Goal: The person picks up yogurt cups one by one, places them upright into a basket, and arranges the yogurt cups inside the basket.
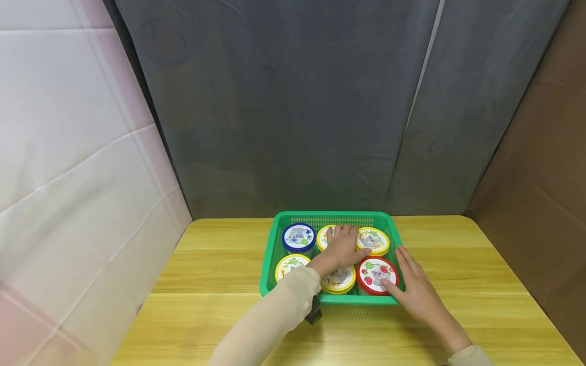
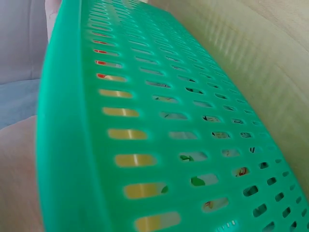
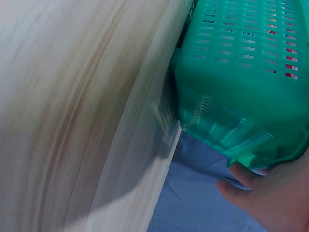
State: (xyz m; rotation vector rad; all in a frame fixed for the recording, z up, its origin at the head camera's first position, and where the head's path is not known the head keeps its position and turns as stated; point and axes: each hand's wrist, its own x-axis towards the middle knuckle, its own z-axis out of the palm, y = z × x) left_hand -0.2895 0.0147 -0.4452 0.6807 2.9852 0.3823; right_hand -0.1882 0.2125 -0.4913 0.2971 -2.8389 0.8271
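Note:
A green plastic basket (image 1: 359,300) on the table holds several lidded tubs. My left hand (image 1: 340,250) reaches over the front rim, its spread fingers resting over the back-middle yellow-lidded tub (image 1: 322,238). The left thumb points toward the back-right yellow-lidded tub (image 1: 373,240). My right hand (image 1: 418,292) is at the basket's right side, fingers extended along the rim and thumb over the red-lidded tub (image 1: 377,275). In the right wrist view, the right fingertips touch the basket's corner. The left wrist view shows mostly the slotted basket wall (image 2: 159,121); the left fingers are hidden there.
A blue-lidded tub (image 1: 299,237) stands at the basket's back left. Yellow-lidded tubs occupy the front left (image 1: 291,265) and front middle (image 1: 339,280). Behind the wooden table (image 1: 206,264) rises a dark grey panel (image 1: 297,112), with white fabric left and a brown wall right.

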